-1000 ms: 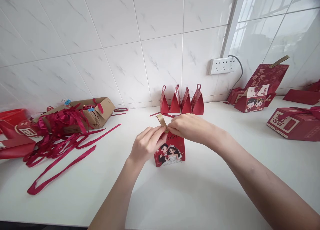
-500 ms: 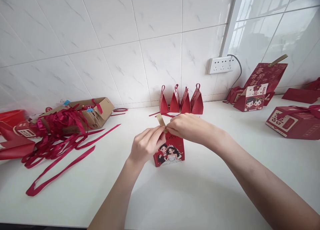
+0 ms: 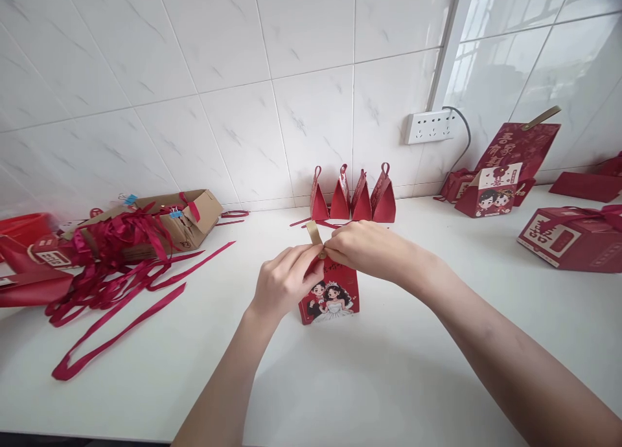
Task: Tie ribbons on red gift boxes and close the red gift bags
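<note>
Left hand [image 3: 284, 282] and right hand [image 3: 364, 246] both pinch the strap [image 3: 313, 232] at the box's [image 3: 335, 301] peak. Strap already meets the peak, upper part standing free; fingers hide whether it's fastened. Box upright on tabletop [image 3: 389, 382], ribbons [image 3: 131, 230] to its left, small boxes [image 3: 319, 207] behind.

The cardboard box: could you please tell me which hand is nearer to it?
Left. The left hand, at the top of the gift box, lies right of the cardboard box; the right hand is just beyond it, farther right.
</note>
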The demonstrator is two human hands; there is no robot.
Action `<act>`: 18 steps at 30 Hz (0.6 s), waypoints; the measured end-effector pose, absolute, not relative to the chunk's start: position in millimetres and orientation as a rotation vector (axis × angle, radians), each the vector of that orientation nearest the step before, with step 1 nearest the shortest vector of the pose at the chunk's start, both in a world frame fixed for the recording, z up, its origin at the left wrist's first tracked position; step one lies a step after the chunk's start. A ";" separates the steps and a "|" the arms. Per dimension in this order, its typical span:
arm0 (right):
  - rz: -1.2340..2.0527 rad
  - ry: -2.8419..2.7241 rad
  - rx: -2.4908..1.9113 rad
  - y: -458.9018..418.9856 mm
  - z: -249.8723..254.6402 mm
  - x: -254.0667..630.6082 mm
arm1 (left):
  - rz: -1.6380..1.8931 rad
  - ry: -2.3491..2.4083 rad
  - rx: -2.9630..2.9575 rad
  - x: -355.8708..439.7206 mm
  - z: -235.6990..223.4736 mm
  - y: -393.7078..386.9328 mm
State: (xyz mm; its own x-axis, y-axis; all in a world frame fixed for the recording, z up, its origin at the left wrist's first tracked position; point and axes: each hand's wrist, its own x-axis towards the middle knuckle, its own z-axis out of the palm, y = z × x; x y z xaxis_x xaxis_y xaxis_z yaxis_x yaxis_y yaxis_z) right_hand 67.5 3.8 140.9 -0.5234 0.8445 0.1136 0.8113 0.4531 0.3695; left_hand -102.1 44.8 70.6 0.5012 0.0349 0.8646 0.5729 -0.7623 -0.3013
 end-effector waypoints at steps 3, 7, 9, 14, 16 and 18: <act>0.591 2.592 1.457 2.7 142.3 67.3 | -1.232 -0.478 -2.165 -102.5 70.2 45.3; 0.578 2.610 1.467 2.2 142.2 67.6 | -1.218 -0.399 -2.134 -104.2 69.6 47.7; 0.579 2.622 1.469 2.8 141.1 68.1 | -1.212 -0.357 -2.122 -105.0 69.8 48.8; 0.589 2.649 1.490 4.8 138.4 69.0 | -1.232 -0.311 -2.069 -104.5 70.2 50.6; 0.597 2.641 1.483 4.9 138.2 68.5 | -1.234 -0.312 -2.056 -103.5 70.1 50.5; 0.596 2.642 1.503 4.7 138.2 67.9 | -1.242 -0.319 -2.044 -102.4 69.9 49.9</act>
State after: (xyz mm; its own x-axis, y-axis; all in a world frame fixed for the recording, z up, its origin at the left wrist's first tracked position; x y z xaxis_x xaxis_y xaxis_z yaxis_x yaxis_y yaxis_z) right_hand 67.9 4.7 138.2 -0.5283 0.8359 0.1491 0.8189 0.4551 0.3497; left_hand -102.4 49.9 69.9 0.5071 -0.1474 0.8492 0.5380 -0.7156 -0.4455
